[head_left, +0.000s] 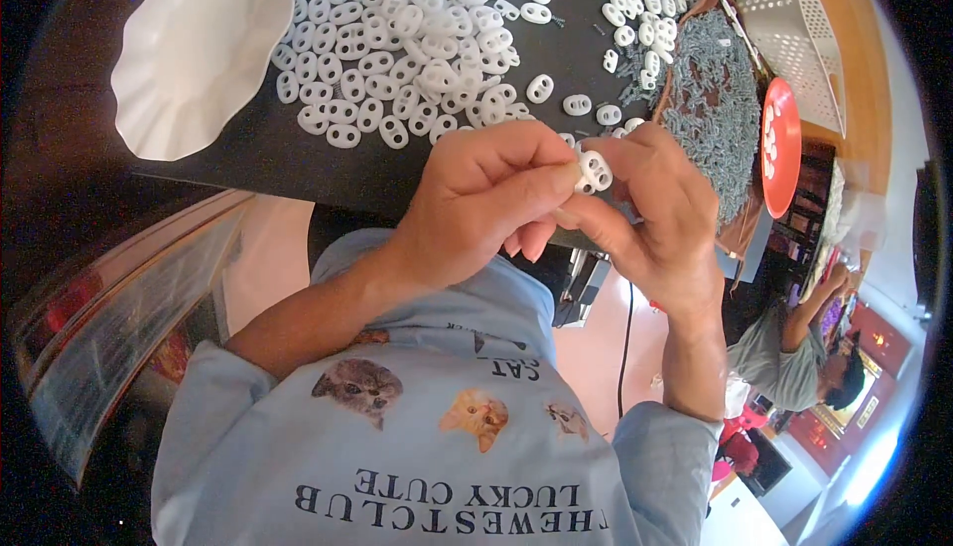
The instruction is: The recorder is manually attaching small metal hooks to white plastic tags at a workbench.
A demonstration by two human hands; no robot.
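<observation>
Between my two hands is a small white two-hole cord lock (596,173), held just past the near edge of the table. My left hand (476,199) pinches it from the left with thumb and forefinger. From the other side, the thumb and forefinger of my right hand (660,208) close on it too. Part of the piece is hidden by the fingertips. Beyond my hands, many similar white cord lock parts (397,50) lie heaped on the dark table (238,164). A few stray ones (577,105) lie close to my right fingers.
A white wavy-rimmed dish (199,60) stands at the left. Right of the heap are smaller white pieces (645,10) and a pile of small grey springs (715,99). A red plate (780,149) and a white perforated basket (794,30) stand farther right. Another person (809,357) sits at the right.
</observation>
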